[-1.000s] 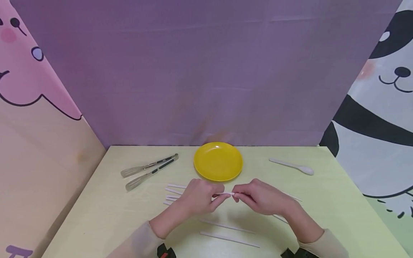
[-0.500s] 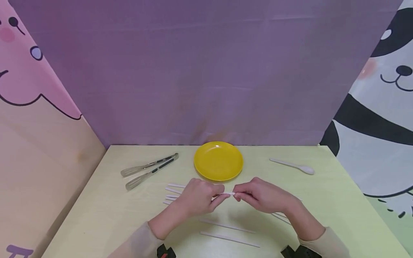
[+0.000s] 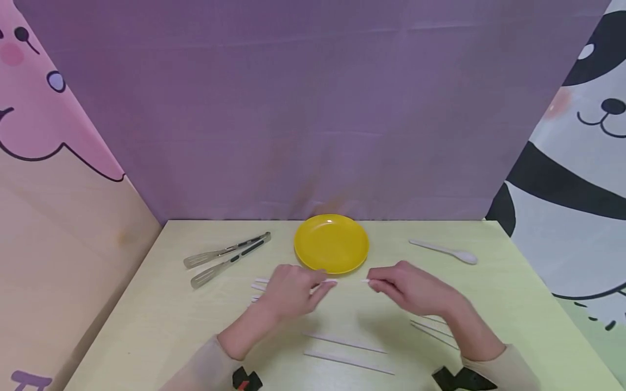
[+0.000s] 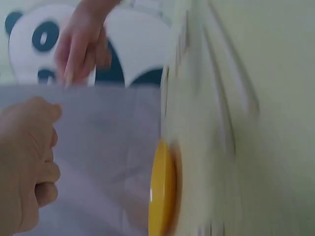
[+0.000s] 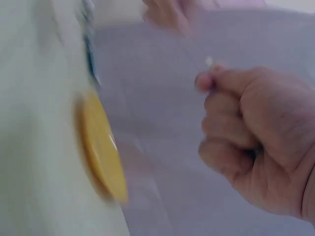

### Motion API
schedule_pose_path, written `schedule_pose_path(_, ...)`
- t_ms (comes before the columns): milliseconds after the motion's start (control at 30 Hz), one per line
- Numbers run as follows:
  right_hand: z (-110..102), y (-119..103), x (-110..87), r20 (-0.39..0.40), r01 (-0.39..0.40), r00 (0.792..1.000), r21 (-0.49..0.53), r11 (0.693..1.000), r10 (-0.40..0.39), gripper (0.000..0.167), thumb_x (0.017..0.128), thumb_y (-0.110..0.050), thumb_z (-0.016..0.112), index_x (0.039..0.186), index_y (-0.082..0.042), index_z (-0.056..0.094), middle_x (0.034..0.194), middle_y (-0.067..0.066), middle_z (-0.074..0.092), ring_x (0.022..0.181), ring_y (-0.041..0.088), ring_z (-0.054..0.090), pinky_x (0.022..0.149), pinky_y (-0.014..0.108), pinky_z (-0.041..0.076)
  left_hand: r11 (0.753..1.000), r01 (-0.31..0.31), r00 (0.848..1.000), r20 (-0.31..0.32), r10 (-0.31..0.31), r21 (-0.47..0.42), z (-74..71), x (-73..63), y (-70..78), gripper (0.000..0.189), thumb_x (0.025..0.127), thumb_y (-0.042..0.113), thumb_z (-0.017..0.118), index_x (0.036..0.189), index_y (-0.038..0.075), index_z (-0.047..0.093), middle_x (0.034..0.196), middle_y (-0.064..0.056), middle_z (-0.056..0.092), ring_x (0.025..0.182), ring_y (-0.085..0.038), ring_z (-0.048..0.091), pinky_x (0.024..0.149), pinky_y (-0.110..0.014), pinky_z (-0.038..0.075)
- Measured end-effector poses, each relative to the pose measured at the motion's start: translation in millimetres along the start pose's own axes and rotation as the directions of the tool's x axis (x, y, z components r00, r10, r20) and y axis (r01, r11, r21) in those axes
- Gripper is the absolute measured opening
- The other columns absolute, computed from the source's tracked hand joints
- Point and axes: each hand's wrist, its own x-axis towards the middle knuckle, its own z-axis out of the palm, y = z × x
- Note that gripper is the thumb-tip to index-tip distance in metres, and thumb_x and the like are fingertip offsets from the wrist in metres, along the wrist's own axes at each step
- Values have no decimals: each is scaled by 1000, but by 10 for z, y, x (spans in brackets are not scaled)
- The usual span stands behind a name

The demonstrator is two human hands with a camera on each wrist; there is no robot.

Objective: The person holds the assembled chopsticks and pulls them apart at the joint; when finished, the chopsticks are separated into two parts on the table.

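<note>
My left hand (image 3: pixel 292 292) pinches a white stick piece (image 3: pixel 332 280) between thumb and forefinger, its end poking out to the right. Across a gap, my right hand (image 3: pixel 414 289) pinches another white stick piece (image 3: pixel 365 281), of which only a short tip shows. Both hands are raised over the table, in front of the yellow plate (image 3: pixel 331 244). Most of each piece is hidden by the fingers. The right wrist view shows a pale tip (image 5: pixel 209 61) above the right thumb and the other fingers curled in. No stick shows in the left hand (image 4: pixel 29 152) in the left wrist view.
Two long thin white sticks (image 3: pixel 349 363) lie near the front. Several more sit partly behind the left hand, and others (image 3: pixel 435 332) lie by the right forearm. Metal tongs (image 3: pixel 227 259) rest at the back left, a white spoon (image 3: pixel 443 251) at the back right.
The hands have moved apart and slightly up. The white stick that spanned them is now in two pieces, one in each hand. Plate, tongs and spoon stay put.
</note>
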Motion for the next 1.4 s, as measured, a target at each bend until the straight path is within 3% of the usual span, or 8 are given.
schedule_pose_path(167, -328, 173, -380, -108, -97, 990, -47, 994, 91, 35, 107, -6, 61, 83, -29, 49, 72, -21, 26, 61, -9, 24, 57, 18, 33, 988, 120, 993, 22, -119, -94, -154, -320, -403, 39, 98, 29, 75, 68, 20, 50, 53, 12, 39, 49, 1, 32, 51, -16, 22)
schedule_pose_path(367, -426, 245, -658, -145, -177, 976, -80, 981, 164, 28, 107, -2, 58, 97, -28, 62, 71, -26, 35, 59, -10, 27, 58, 16, 36, 979, 145, 985, 119, -128, -143, -216, -554, -560, 37, 100, 23, 70, 70, 22, 48, 60, 12, 40, 56, 4, 27, 53, -16, 24)
schedule_pose_path(533, -354, 296, -800, -95, -293, 953, -32, 956, 289, 13, 111, -5, 50, 118, -16, 54, 69, -22, 36, 58, -7, 27, 57, 20, 35, 950, 204, 943, 309, -125, -235, -271, -747, -614, 21, 102, 13, 64, 83, 18, 70, 79, 9, 51, 67, 3, 39, 60, -17, 40)
schedule_pose_path(600, -308, 331, -842, -91, -301, 950, -32, 953, 298, 12, 110, -3, 50, 114, -15, 50, 69, -21, 30, 59, -7, 27, 56, 20, 34, 933, 225, 921, 375, -109, -281, -280, -823, -626, 17, 103, 9, 64, 93, 13, 77, 87, 8, 54, 70, 3, 43, 63, -17, 45)
schedule_pose_path(700, -224, 402, -899, -116, -259, 961, -64, 964, 250, 20, 106, 3, 54, 105, -17, 50, 75, -19, 34, 63, -8, 32, 59, 19, 36, 927, 205, 907, 418, -60, -313, -270, -911, -630, 14, 102, 5, 67, 102, 10, 80, 96, 6, 59, 79, 1, 50, 71, -18, 51)
schedule_pose_path(867, -73, 541, -982, -179, -208, 968, -192, 959, 174, 31, 93, 9, 68, 97, -20, 57, 87, -19, 48, 78, -7, 43, 66, 21, 43, 953, 103, 914, 406, 22, -285, -228, -996, -629, 9, 100, 7, 72, 100, 12, 79, 96, 5, 67, 87, -2, 58, 80, -21, 55)
schedule_pose_path(1033, 53, 636, -1027, -211, -215, 964, -250, 944, 164, 29, 85, 7, 78, 93, -19, 67, 86, -21, 54, 77, -7, 46, 64, 21, 45, 969, 37, 912, 405, 67, -243, -190, -1062, -625, 6, 95, 10, 79, 97, 14, 83, 85, 8, 66, 78, 1, 54, 75, -18, 54)
schedule_pose_path(1400, 220, 740, -1079, -184, -264, 957, -219, 939, 225, 19, 85, -4, 85, 89, -20, 76, 79, -21, 62, 72, -10, 51, 62, 21, 50, 972, 79, 925, 381, 11, -220, -95, -1131, -616, 13, 90, 7, 84, 101, 15, 85, 89, 8, 67, 80, 2, 55, 73, -18, 53)
